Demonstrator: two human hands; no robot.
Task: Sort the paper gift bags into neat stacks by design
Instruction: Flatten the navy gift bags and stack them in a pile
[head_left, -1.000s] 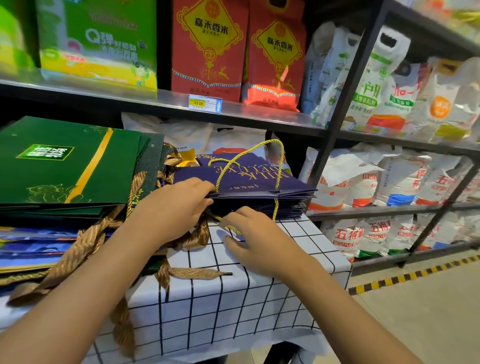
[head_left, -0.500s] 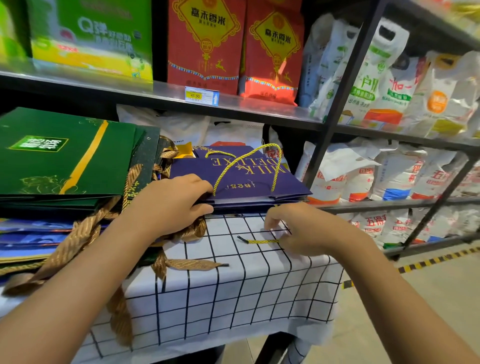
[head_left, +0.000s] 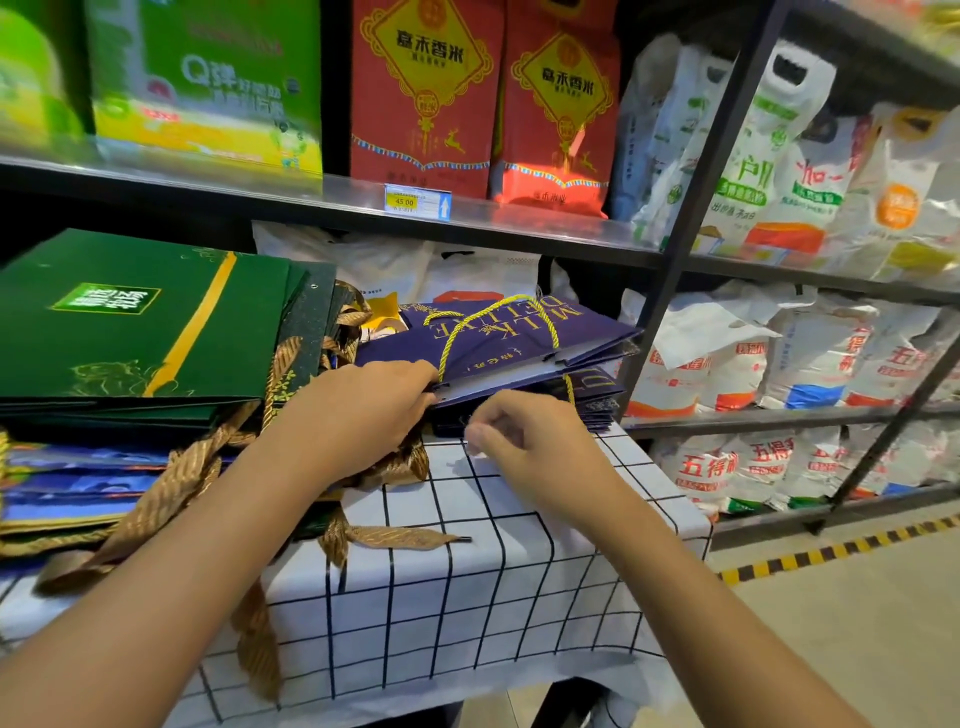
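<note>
My left hand (head_left: 358, 415) clamps the navy bag stack (head_left: 498, 353) at twelve o'clock; right hand (head_left: 524, 441), fingers curled empty, nearer its near edge.

A white, black-gridded cloth covers the tabletop (head_left: 467, 597). On it at the left lies a stack of green gift bags (head_left: 130, 332) over blue ones (head_left: 78, 483); at the back right, a stack of navy bags (head_left: 519, 343). Brown ribbon handles (head_left: 171, 488) trail across the cloth.
</note>
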